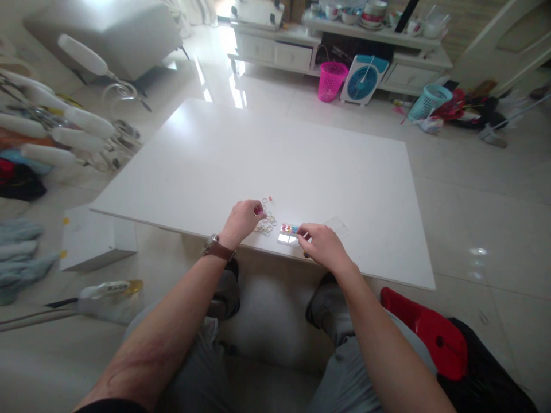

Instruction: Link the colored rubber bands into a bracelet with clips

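1. White tabletop (301, 166) spreads out before you in the head view, and a small clear compartment case (287, 238) lies close to its near edge; take that case as your landmark
2. Colourful little pieces (288, 228) fill the far row of the case, while its near row looks pale and shiny
3. Your left hand (246, 218) is to the left of the case and a little beyond it, thumb and fingertips pinching a small pink-red piece (258, 210), its exact shape too small to tell
4. Your right hand (321, 242) is at the right end of the case, fingers curled in; you cannot tell from this view whether they grip it or only rest there
5. Thin rings (266, 230) lie loosely scattered just left of the case, some overlapping, and one small red piece (270, 198) sits past them, beyond the case
6. Flat on the table to the right of the case, past your right hand, is a clear lid-like sheet (338, 226)
7. Just right of the case's near corner, below your right fingers, a small dark piece (306, 254) shows
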A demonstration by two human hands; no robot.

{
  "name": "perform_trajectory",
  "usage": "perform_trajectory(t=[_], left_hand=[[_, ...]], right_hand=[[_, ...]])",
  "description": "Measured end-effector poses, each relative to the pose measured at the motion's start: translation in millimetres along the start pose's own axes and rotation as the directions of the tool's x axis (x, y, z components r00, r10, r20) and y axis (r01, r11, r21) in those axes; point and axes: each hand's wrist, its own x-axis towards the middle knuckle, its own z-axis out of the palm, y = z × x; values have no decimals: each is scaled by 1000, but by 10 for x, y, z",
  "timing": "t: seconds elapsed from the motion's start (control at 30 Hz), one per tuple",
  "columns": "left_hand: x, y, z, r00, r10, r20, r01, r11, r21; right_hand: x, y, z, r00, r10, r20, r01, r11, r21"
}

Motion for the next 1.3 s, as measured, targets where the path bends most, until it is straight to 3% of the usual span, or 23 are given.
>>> perform_trajectory(t=[0.17,0.3,0.47,0.63,0.8,0.97,1.13,1.3], left_hand=[[-37,85,-26,999,12,45,3,946,-326],[-112,191,65,983,86,163,39,767,-641],[-215,365,252,939,185,290,146,549,-823],[-245,443,342,929,174,325,226,429,-875],[-238,435,317,914,158,373,289,391,-874],[-223,452,271,872,178,456,405,260,-877],[-208,467,279,837,196,511,472,212,-856],[-203,474,299,843,208,495,465,177,-867]], right_hand=[[10,-2,-2,1000,1,-6,-1,1000,4],[22,-37,12,999,-26,-41,28,998,50],[42,-71,66,985,-100,-139,119,984,130],[60,-60,103,962,-104,-252,161,962,219],[56,-73,94,961,-93,-259,153,962,224],[61,-64,59,949,-81,-303,160,957,243],[53,-37,21,935,-99,-340,188,952,242],[31,-36,3,933,-105,-344,203,943,263]])
